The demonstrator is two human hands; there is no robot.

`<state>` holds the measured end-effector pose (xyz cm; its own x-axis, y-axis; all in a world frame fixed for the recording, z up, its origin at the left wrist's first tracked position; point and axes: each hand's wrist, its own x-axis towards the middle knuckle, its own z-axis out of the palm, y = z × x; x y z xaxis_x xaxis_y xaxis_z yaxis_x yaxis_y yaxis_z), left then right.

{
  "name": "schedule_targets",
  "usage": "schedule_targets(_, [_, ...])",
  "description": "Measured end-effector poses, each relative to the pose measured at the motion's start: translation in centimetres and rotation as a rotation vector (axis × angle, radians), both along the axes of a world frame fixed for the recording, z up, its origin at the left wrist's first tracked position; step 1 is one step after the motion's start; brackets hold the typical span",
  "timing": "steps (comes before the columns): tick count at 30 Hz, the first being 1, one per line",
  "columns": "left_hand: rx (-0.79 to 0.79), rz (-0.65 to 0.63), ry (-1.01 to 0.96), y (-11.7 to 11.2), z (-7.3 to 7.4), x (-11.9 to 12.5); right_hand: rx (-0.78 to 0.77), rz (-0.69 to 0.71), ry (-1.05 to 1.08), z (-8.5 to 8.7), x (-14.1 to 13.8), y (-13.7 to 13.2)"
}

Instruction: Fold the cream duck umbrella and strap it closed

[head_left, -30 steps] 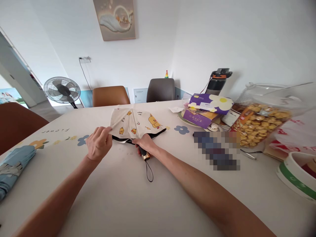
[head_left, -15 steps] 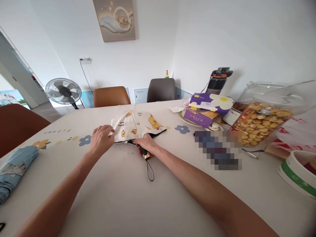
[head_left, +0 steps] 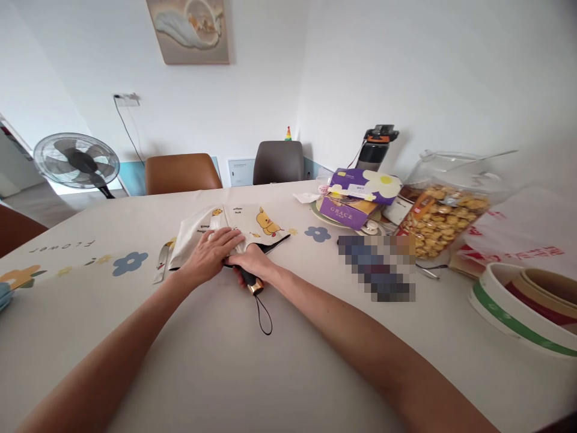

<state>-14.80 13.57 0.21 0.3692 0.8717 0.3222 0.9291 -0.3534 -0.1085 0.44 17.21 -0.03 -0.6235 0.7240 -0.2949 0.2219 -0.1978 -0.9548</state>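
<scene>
A folding umbrella point(head_left: 243, 222) with a white canopy, printed with yellow ducks, lies partly folded on the table. My right hand point(head_left: 255, 261) is closed around it where the canopy meets the black handle point(head_left: 247, 278). The handle has a gold end and a black wrist loop point(head_left: 265, 323), both pointing toward me. My left hand point(head_left: 211, 252) rests flat on the left part of the canopy, fingers stretched out over the fabric. A narrow strap point(head_left: 160, 263) sticks out past the canopy's left edge. Dark lining shows at the right corner.
To the right are a purple tissue pack point(head_left: 365, 185), a GRACE box point(head_left: 349, 210), a black bottle point(head_left: 373, 150), a snack jar point(head_left: 444, 219) and a white-green round container point(head_left: 500, 307). A pixelated patch hides something nearby. Chairs point(head_left: 183, 174) stand beyond the table; a light-blue item point(head_left: 4, 296) lies far left.
My left hand has moved from beside the canopy's left edge onto the fabric and flattened. The strap has come into sight. My right hand keeps its grip; the view has turned slightly right.
</scene>
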Motion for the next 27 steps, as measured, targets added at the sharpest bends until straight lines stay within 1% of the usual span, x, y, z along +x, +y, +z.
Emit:
schedule_targets(3, [0.030,-0.004,0.008,0.0,0.2,-0.2,-0.121,0.026,-0.013,1.0,0.0,-0.4])
schedule_targets(6, [0.038,-0.013,0.001,-0.3,0.3,-0.7,-0.220,0.122,0.035,2.1,0.3,-0.7])
schedule_targets(8, [0.046,0.001,-0.019,-0.4,0.1,-1.0,-0.255,0.184,0.063,2.5,0.5,-0.8])
schedule_targets(10, [0.060,0.011,-0.044,-0.5,-0.1,-1.3,-0.318,0.223,0.071,2.2,0.4,-0.7])
schedule_targets(12, [0.083,-0.002,-0.068,-0.5,-0.4,-1.4,-0.411,0.246,0.081,1.5,0.1,-0.7])
schedule_targets(15, [0.123,-0.034,-0.084,-0.5,-0.7,-1.4,-0.525,0.241,0.120,0.5,-0.5,-0.7])
schedule_targets(17, [0.130,-0.040,-0.090,-0.4,-0.8,-1.4,-0.583,0.229,0.159,0.2,-0.7,-0.9])
schedule_targets(19, [0.119,-0.044,-0.092,-0.4,-0.8,-1.4,-0.628,0.231,0.209,0.4,-0.7,-1.2])
schedule_targets(23, [0.143,-0.076,-0.064,-0.6,-0.3,-1.4,-0.635,0.256,0.276,1.3,-0.1,-1.9])
schedule_targets(25, [0.183,-0.081,-0.040,-0.7,0.1,-1.4,-0.602,0.284,0.248,1.8,0.2,-2.1])
schedule_targets(27, [0.226,-0.067,-0.024,-0.8,0.4,-1.5,-0.537,0.285,0.192,2.0,0.4,-2.2])
